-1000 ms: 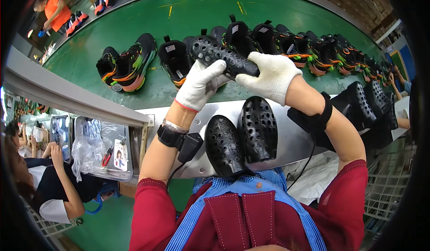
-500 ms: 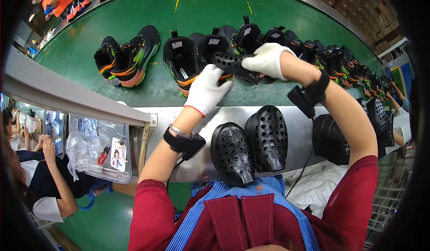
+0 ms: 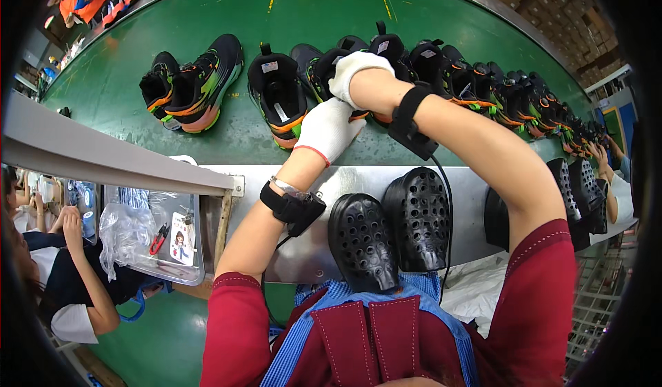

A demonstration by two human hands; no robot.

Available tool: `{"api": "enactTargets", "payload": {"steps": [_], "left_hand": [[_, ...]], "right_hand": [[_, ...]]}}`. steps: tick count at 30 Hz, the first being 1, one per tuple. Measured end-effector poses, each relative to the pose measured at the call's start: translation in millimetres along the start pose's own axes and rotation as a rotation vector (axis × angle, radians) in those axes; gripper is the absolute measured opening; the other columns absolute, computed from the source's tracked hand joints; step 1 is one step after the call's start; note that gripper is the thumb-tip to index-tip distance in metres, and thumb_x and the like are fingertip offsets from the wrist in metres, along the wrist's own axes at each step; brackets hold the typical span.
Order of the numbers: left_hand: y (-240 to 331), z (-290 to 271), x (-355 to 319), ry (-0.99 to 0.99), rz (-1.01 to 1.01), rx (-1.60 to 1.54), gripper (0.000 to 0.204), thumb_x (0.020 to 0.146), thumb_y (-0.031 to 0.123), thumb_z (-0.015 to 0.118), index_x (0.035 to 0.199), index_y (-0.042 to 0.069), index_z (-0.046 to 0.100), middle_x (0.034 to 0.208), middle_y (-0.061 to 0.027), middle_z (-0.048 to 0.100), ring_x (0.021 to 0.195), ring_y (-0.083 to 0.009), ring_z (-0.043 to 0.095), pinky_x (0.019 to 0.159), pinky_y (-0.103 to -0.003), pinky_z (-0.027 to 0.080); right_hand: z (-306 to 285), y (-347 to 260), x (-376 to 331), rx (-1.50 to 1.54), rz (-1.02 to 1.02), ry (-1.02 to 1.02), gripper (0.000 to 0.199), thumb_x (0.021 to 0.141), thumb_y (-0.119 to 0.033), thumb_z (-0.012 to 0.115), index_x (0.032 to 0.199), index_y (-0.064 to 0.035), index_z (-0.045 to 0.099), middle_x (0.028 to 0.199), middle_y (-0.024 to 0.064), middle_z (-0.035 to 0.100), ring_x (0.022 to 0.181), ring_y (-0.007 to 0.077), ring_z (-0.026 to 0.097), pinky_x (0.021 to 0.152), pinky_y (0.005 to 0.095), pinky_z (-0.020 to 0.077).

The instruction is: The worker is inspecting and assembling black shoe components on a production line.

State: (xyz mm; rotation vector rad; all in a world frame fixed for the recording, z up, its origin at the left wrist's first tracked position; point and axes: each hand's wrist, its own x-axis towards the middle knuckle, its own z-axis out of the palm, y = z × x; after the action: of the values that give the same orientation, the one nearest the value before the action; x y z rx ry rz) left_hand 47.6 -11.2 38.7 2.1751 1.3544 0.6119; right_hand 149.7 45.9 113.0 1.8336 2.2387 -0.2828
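Both gloved hands meet at the black shoe (image 3: 321, 75), left hand (image 3: 326, 129) nearer me, right hand (image 3: 357, 76) beyond; their grip I can't tell. Crooked pushing might knock it against the neighbouring shoe (image 3: 277, 89) left of them.

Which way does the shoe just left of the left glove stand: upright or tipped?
Upright: the shoe rests on the green surface, coloured sole edge low, opening facing up.

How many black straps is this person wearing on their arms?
2: the left strap below the left hand, the right strap below the right hand. Both show clearly.
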Motion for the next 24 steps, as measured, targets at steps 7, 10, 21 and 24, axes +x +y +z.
{"api": "enactTargets", "payload": {"steps": [7, 10, 21, 24], "left_hand": [[2, -19, 30, -0.659, -0.406, -0.076, 0.037, 0.082, 0.033, 0.061, 0.09, -0.003, 0.065, 0.066, -0.0154, 0.069, 0.061, -0.0207, 0.071, 0.054, -0.032, 0.056], [8, -21, 38, -0.782, -0.355, 0.027, 0.039, 0.083, 0.036, 0.057, 0.087, -0.002, 0.066, 0.067, -0.0129, 0.07, 0.057, -0.0205, 0.068, 0.055, -0.03, 0.055], [24, -29, 44, -0.762, -0.363, 0.079, 0.052, 0.088, 0.053, 0.053, 0.081, 0.003, 0.067, 0.066, -0.0115, 0.068, 0.054, -0.0209, 0.064, 0.054, -0.033, 0.052], [19, -27, 44, -0.836, -0.415, 0.147, 0.05, 0.085, 0.048, 0.057, 0.079, -0.001, 0.067, 0.066, -0.0126, 0.068, 0.056, -0.0209, 0.066, 0.055, -0.032, 0.052]], "right_hand": [[-4, -1, -1, 0.037, -0.215, -0.069, 0.03, 0.082, -0.026, 0.062, 0.1, -0.0042, 0.073, 0.103, 0.0221, 0.068, 0.097, 0.037, 0.067, 0.082, 0.0428, 0.0543], [-6, 8, -1, -0.087, -0.211, -0.105, 0.028, 0.079, -0.02, 0.067, 0.102, -0.0059, 0.073, 0.103, 0.0191, 0.07, 0.097, 0.035, 0.068, 0.079, 0.0424, 0.0556], [16, 9, 24, -0.264, -0.377, 0.036, 0.021, 0.08, -0.014, 0.063, 0.095, -0.0072, 0.075, 0.1, 0.0166, 0.072, 0.092, 0.0314, 0.07, 0.077, 0.0396, 0.056], [10, 14, 20, -0.144, -0.391, 0.01, 0.023, 0.076, -0.008, 0.063, 0.096, -0.0044, 0.074, 0.098, 0.0191, 0.071, 0.092, 0.0333, 0.07, 0.077, 0.0396, 0.0559]]}}
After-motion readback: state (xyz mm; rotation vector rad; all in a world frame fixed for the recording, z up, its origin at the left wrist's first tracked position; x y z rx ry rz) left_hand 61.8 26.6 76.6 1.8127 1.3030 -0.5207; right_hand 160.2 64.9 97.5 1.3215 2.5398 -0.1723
